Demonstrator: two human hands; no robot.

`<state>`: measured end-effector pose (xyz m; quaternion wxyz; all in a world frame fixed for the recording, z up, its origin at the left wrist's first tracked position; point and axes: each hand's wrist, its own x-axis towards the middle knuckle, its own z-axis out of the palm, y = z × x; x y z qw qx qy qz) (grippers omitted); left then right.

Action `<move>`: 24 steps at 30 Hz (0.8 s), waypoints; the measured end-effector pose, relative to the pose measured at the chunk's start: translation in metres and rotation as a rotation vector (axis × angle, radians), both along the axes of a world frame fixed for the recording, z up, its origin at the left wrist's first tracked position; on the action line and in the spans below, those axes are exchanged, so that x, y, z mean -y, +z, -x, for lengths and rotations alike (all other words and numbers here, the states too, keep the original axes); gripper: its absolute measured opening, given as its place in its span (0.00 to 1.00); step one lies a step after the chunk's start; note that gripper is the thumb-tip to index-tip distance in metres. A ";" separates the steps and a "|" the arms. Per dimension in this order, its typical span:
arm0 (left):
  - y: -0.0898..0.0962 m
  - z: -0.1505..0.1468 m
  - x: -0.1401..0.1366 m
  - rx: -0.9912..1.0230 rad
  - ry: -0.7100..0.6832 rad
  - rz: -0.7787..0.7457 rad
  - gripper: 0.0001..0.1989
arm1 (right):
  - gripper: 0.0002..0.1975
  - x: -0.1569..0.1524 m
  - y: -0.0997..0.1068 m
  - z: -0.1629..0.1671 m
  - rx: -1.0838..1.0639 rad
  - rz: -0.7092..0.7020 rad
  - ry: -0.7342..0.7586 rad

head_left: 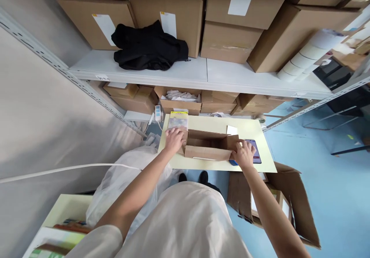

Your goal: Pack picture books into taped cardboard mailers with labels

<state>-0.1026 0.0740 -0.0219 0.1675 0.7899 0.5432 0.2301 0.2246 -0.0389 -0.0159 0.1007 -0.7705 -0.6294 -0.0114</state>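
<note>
An open cardboard box [208, 153] lies on the pale yellow table [202, 164], its inside partly in shadow. At its left end, my left hand [174, 139] has its fingers bent around the end flap. My right hand [244, 154] grips the opposite end with thumb and fingers. Behind my left hand sits a packet [178, 120] with a yellow top edge. A phone [256, 152] with a lit screen lies beside my right hand, and a blue item [233, 162] shows partly beneath that hand. A small white paper [231, 130] lies behind the box.
Above the table, a shelf [190, 72] holds large cartons [170, 3], a black garment [150, 48] and label rolls [309, 55]. An open carton [303, 211] stands on the floor at right. Clear plastic [115, 184] bulges at left, near a white cable [72, 170].
</note>
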 end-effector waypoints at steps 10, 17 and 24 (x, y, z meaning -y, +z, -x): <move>-0.006 0.009 -0.004 -0.014 -0.212 0.363 0.28 | 0.15 -0.016 0.021 -0.011 -0.111 0.410 0.162; -0.037 -0.001 0.042 0.097 -0.186 0.406 0.60 | 0.45 0.003 -0.012 0.012 -0.281 0.454 0.107; -0.053 -0.018 0.068 0.154 -0.031 0.384 0.60 | 0.37 -0.001 -0.015 0.009 -0.196 0.189 0.195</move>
